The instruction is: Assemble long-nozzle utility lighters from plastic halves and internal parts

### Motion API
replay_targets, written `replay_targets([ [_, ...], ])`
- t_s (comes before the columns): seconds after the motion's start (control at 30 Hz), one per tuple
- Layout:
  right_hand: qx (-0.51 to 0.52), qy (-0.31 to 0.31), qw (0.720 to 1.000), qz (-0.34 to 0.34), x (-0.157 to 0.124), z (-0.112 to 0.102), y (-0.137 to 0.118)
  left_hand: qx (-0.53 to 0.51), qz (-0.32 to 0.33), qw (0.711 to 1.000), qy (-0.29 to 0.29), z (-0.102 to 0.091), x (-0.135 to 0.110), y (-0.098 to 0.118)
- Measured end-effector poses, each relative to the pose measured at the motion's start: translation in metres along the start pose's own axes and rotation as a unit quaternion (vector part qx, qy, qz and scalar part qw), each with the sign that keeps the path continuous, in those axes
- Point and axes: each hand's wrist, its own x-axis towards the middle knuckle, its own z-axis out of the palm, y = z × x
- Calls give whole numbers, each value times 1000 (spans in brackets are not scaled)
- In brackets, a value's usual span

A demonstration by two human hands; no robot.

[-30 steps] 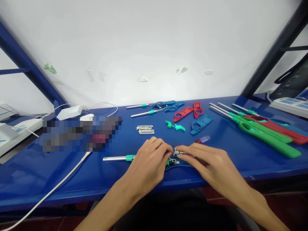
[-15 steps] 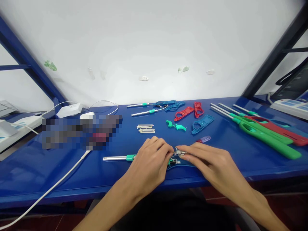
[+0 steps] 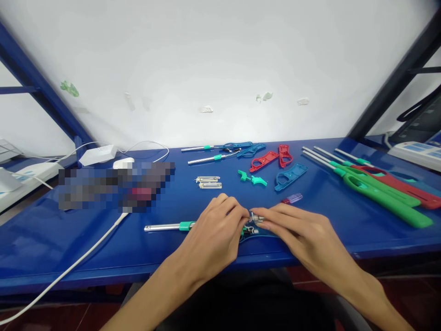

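Observation:
My right hand (image 3: 306,230) pinches a small clear fuel tank with a metal valve end (image 3: 255,217) between thumb and fingers. Close against that valve end, the fingertips of my left hand (image 3: 217,227) are pressed together; whatever they grip is too small to make out. Under both hands lies an opened gas lighter with a metal tube (image 3: 161,227) pointing left, a green collar and a blue handle half (image 3: 263,236). A thin white wire (image 3: 251,229) shows in the gap between the hands. My left hand covers the lighter's middle.
Beyond my hands lie two clear fuel tanks (image 3: 209,185), green triggers (image 3: 258,180), red handle halves (image 3: 264,161), a blue half (image 3: 291,176) and a small screwdriver (image 3: 292,198). Several whole lighters (image 3: 386,193) are at right. A white cable (image 3: 86,257) crosses the left side.
Both hands keep nearly the same pose, with the fuel tank still in my right fingers. The view has shifted very slightly.

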Motion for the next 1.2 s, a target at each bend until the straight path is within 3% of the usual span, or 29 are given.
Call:
replay_targets([
  [0.2, 0, -12, 1000, -8, 0, 0, 3, 10, 14, 1000, 4, 1, 2, 0],
  [0.53, -18, 12, 1000, 7, -1, 2, 0, -32, -56, 998, 10, -3, 2, 4],
  [1.2, -4, -14, 1000, -25, 0, 0, 1, -14, 18, 999, 38, 0, 4, 2],
])
